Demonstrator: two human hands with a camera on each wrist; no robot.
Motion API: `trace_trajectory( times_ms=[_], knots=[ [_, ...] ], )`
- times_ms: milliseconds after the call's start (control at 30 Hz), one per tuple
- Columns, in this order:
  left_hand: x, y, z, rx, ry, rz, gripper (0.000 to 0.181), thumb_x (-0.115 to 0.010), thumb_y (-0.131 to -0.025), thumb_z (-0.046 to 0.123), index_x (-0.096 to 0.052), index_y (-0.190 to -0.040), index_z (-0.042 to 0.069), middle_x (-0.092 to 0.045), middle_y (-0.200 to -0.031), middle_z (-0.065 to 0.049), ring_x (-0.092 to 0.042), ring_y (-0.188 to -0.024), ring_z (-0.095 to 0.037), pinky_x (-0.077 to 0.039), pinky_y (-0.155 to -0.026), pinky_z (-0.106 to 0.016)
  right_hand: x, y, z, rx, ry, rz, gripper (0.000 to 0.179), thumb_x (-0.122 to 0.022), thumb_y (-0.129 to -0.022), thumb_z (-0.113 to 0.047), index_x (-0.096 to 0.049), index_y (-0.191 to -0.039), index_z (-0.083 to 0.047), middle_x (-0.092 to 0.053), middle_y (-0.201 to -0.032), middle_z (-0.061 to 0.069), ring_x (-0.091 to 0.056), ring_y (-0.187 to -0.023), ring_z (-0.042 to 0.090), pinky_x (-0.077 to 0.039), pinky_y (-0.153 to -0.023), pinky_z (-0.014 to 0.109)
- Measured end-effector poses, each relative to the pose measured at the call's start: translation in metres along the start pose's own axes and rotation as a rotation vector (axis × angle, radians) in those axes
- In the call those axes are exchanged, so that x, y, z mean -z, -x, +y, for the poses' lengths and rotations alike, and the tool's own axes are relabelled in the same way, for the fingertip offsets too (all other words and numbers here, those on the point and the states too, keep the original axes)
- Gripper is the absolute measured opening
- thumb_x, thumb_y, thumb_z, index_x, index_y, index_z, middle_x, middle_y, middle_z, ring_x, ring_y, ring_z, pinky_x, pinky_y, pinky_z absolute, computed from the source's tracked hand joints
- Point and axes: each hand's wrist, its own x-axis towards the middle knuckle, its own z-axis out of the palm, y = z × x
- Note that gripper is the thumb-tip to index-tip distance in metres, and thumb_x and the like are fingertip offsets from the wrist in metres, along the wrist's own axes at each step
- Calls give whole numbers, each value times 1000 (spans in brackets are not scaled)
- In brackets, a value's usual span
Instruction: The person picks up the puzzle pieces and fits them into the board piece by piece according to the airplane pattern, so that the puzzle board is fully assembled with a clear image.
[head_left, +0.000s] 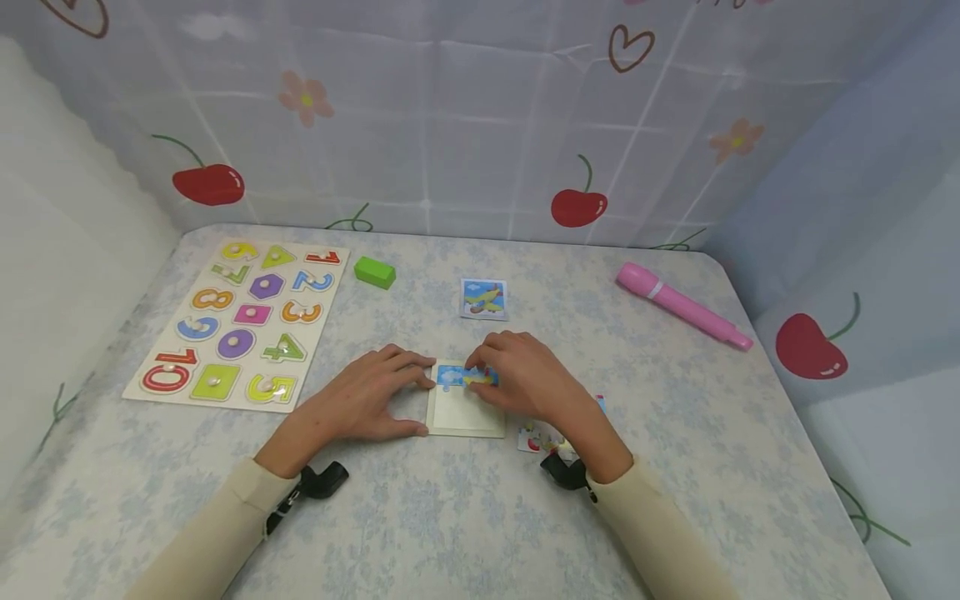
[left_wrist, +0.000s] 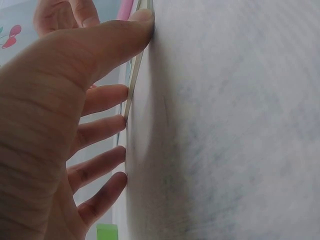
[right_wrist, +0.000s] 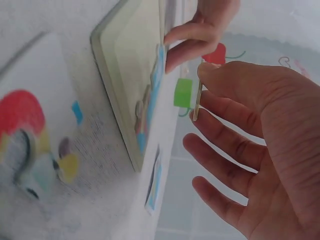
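Observation:
A small pale puzzle tray (head_left: 467,415) lies in front of me, with blue jigsaw pieces (head_left: 450,376) along its far side. My left hand (head_left: 367,393) touches the tray's left edge, its thumb near the front corner and its fingers farther back, fairly straight. Over the tray's far right part, my right hand (head_left: 525,375) pinches a thin puzzle piece (right_wrist: 197,100) between thumb and index finger. That piece appears edge-on in the right wrist view, so its picture is hidden there. Loose printed pieces (head_left: 528,439) lie right of the tray, partly covered by the right forearm.
Beyond the tray lies a square airplane picture card (head_left: 483,300). A number-and-shape board (head_left: 251,333) is at the left, a green block (head_left: 375,272) beside it. A pink pen-shaped stick (head_left: 686,308) lies at the right. A curtain (head_left: 480,125) hangs behind the table.

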Motion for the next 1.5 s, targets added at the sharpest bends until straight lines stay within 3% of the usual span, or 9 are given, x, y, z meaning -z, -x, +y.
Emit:
trace_trajectory(
  times_ms=[267, 1000, 1500],
  knots=[
    [0, -1, 1, -1, -1, -1, 62, -86, -85, 63, -75, -131, 23, -59, -155, 3, -54, -134, -22, -50, -104, -47, -11, -3, -6, 34, 18, -1, 29, -85, -95, -33, -81, -118, -17, -72, -109, -2, -67, -96, 17, -53, -104, 47],
    [-1, 0, 0, -19, 19, 30, 59, -89, -84, 59, -75, -128, 22, -60, -155, 1, -56, -133, -22, -51, -104, -49, -29, -11, -22, 60, 62, -36, 30, -81, -99, -37, -80, -121, -18, -71, -113, -1, -68, -109, 22, -52, -106, 46],
    [-1, -1, -1, -7, 23, 22, 58, -88, -84, 59, -75, -127, 22, -60, -155, 2, -56, -134, -22, -50, -106, -50, -35, -12, -25, 55, 87, -18, 30, -81, -98, -38, -79, -121, -19, -70, -113, -1, -66, -110, 22, -55, -98, 43]
  ],
)
